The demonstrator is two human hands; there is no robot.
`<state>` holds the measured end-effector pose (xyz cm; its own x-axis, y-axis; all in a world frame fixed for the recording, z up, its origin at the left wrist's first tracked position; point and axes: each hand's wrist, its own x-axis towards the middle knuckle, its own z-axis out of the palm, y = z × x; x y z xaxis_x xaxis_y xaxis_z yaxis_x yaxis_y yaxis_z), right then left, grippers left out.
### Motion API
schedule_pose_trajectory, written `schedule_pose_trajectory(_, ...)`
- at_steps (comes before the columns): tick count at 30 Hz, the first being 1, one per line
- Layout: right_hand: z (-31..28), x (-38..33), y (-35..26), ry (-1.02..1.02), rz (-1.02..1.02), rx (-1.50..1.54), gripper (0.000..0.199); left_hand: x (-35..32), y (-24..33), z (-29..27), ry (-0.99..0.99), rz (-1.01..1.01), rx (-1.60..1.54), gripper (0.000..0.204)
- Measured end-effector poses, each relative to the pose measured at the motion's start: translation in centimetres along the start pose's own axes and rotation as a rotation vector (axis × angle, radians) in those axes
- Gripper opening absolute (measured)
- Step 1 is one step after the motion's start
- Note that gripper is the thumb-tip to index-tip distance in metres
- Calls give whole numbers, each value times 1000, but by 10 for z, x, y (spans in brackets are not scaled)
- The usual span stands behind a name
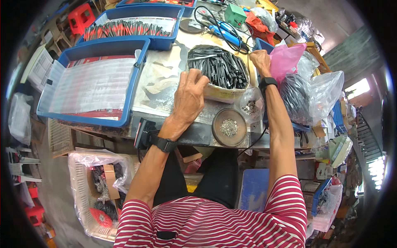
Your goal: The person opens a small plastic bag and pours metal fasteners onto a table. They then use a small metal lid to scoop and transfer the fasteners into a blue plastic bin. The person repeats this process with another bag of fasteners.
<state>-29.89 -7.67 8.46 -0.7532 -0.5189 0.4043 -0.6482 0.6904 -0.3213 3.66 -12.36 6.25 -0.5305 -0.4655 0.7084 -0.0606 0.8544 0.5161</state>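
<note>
A round, pale-walled tub [221,94] heaped with thin black strips [217,66] stands on the worktable before me. At its left rim is my left hand [188,97], fingers curled in and thumb drawn close; whatever they grip, if anything, is hidden. Beyond the tub's right side, my right hand [261,62] is closed like a fist beside a blue bin, its fingertips out of sight. Nearer to me sits a round brown dish [217,138] with small metal parts [229,127]. A clear plastic bag [253,101] of small metal pieces lies beside the tub.
A blue tray [125,111] lined with white sheeting fills the left; behind it, another blue tray [180,25] holds red-and-black pieces. Blue corded tools [225,36] and a green box [235,15] lie at the back. Pink [285,58] and clear bags crowd the right.
</note>
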Motion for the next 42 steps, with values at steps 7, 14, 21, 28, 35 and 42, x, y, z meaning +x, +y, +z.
schedule_pose_trajectory(7, -40, -20, 1, 96, 102, 271, 20, 11, 5, -14, -9, -116, -399, 18)
schedule_pose_trajectory(14, -88, -58, -12, -349, 258, 1270, 30, 69, 0, -7, 43, -43, 49, 18)
schedule_pose_trajectory(21, -133, -159, -30, -595, -75, 1685, 48, 92, -1, 6, -338, -94, 559, 20)
schedule_pose_trajectory(28, -160, -227, -6, -552, 151, 1780, 37, 87, -28, 17, -306, 0, 449, 21)
schedule_pose_trajectory(35, -141, -264, 16, -320, 322, 1603, 11, 83, -25, 20, -265, 45, 542, 21)
schedule_pose_trajectory(42, -137, -280, 37, -352, 326, 1382, 11, 84, -16, 23, -310, 17, 596, 19)
